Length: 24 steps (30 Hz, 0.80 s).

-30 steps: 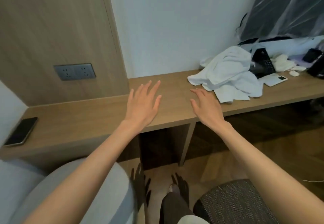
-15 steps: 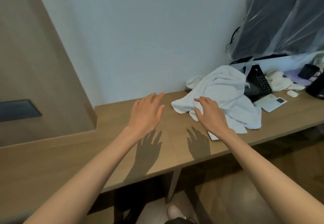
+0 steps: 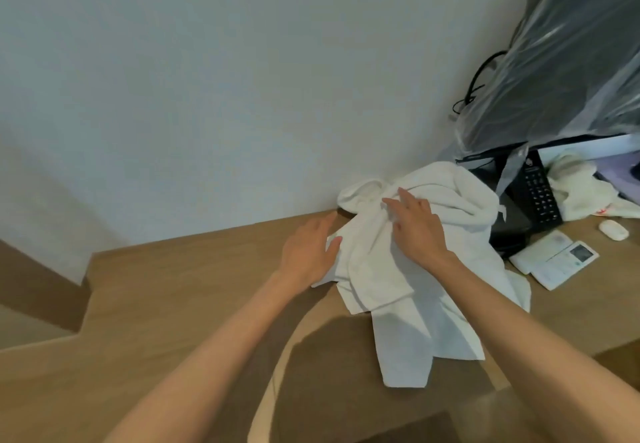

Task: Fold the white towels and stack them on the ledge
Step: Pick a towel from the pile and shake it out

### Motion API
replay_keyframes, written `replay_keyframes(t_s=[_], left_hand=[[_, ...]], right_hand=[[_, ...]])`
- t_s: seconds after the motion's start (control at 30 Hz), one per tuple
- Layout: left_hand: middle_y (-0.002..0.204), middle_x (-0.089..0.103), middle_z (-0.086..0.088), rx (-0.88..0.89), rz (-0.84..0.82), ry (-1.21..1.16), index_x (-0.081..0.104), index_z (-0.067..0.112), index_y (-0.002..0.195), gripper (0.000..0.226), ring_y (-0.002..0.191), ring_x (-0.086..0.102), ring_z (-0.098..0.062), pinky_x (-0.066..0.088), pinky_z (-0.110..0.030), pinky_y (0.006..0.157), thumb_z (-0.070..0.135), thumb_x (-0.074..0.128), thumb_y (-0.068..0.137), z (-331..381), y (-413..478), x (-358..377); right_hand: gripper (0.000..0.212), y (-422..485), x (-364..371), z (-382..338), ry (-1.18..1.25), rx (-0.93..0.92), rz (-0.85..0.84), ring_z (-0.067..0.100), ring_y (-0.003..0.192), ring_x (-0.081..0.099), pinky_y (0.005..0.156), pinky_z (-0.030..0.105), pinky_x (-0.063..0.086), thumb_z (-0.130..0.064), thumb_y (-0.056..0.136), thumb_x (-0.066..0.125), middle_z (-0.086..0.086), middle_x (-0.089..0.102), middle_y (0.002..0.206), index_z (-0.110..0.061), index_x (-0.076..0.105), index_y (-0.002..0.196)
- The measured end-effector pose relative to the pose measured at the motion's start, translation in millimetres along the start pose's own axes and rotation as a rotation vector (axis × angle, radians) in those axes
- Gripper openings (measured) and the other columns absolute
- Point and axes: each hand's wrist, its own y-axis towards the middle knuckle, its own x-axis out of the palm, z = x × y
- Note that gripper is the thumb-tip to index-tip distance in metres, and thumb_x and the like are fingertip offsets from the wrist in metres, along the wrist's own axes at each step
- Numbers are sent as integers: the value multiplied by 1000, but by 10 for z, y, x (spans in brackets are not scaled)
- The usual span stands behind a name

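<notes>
A crumpled heap of white towels (image 3: 408,269) lies on the wooden ledge (image 3: 194,304) against the wall, with one end hanging toward the front edge. My right hand (image 3: 417,224) lies flat on top of the heap, fingers straight and pointing to the back left. My left hand (image 3: 308,252) is at the heap's left edge, fingers extended, thumb touching the cloth. Neither hand grips the fabric.
A black desk phone (image 3: 533,196) stands just right of the towels, partly under them. A white card and remote (image 3: 554,259), a small white object (image 3: 613,229) and another pale cloth (image 3: 581,189) lie further right. A plastic-covered screen (image 3: 571,51) stands behind.
The view has swung right and closer to the towels. Both hands have moved forward from the bare ledge: the right one now lies on the heap, the left reaches its left edge.
</notes>
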Motion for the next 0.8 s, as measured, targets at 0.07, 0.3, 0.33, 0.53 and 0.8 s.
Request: replay_keyframes(t_s=[0.07,0.3,0.33,0.53,0.8], left_hand=[[150,35,-5,-41,-67,-70,20,26,150,57,135,35,-26,35,-38,103,43,39,98,13,175,203],[147,34,-5,-163,-254,-190,19,24,149,78,132,37,-25,34,-43,105,53,56,87,129,474,751],[144,38,-5,-164,-214,-213,26,21,146,71,130,39,-24,35,-42,104,49,57,88,121,494,768],[115,59,-4,-40,-10,-305,57,12,116,28,102,53,-19,37,-25,80,29,54,94,52,464,543],[82,66,12,-30,13,-683,65,25,91,16,64,55,4,43,-11,60,34,73,81,66,211,-240]], right_hand=[[54,146,53,86,-37,-6,-2,30,131,28,97,41,36,-13,95,44,5,21,155,-24,31,146],[28,309,60,254,84,-23,81,24,112,43,83,38,44,-26,91,58,6,52,121,-13,56,116],[24,304,39,261,94,-25,98,24,110,45,82,37,44,-27,92,57,6,54,118,-13,58,112],[22,215,-103,203,120,-96,147,27,103,43,86,35,37,-24,98,48,11,55,113,-7,57,108],[7,-16,-481,6,427,-178,390,19,93,37,81,26,31,-13,97,49,1,44,100,-6,52,97]])
